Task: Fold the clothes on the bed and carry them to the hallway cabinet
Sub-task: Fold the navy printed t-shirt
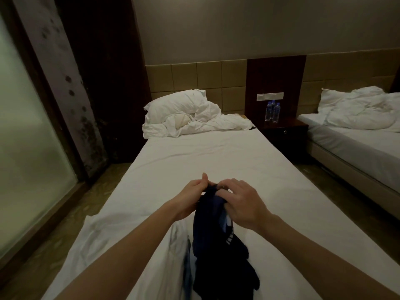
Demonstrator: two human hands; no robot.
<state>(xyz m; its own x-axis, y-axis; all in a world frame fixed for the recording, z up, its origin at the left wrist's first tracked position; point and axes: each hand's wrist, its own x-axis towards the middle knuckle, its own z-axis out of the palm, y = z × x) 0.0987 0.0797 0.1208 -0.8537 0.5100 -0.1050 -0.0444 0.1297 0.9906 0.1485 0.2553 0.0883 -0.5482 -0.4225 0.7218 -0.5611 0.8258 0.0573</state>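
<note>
Head view showed a dark navy garment point(213, 234), soft and limp, held up over the near end of the bed point(194, 156). The left hand point(192, 198) and right hand point(242, 204) both pinched its top edge. Folding looked barely begun; next it probably needed spreading flat on the smooth white sheet. Beyond lay a rumpled pillow point(179, 105) and 3 plastic bottles point(272, 111).

A hotel twin room: two single beds, the near bed point(194, 152) and a second bed point(357, 144), both in plain white linen with rumpled pillows, share a padded tan headboard wall point(207, 76). Between them a dark nightstand point(285, 131) carries water bottles point(272, 111) beneath a switch panel point(270, 96).
</note>
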